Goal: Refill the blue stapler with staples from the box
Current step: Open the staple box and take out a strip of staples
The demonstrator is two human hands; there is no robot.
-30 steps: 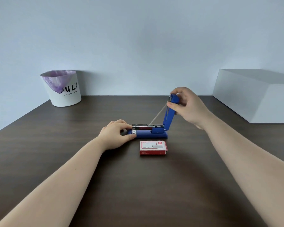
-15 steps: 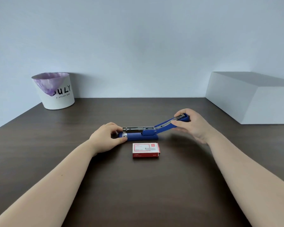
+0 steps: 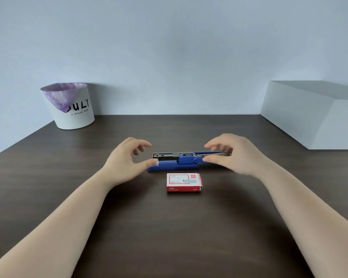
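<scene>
The blue stapler (image 3: 177, 165) lies on the dark table with its top arm folded flat back to the right and its metal staple channel (image 3: 173, 155) exposed. My left hand (image 3: 127, 161) hovers at the stapler's left end, fingers apart, thumb near the tip. My right hand (image 3: 232, 155) hovers over the folded-back arm, fingers spread, holding nothing I can see. The red and white staple box (image 3: 183, 181) lies closed just in front of the stapler.
A white bin (image 3: 68, 106) with a purple liner stands at the back left of the dark wooden table (image 3: 169, 227). A large white box (image 3: 313, 115) sits at the back right. A pale wall runs behind.
My right hand swung the stapler's top arm from upright down flat to the right, then loosened its hold. My left hand lifted off the stapler's front and opened.
</scene>
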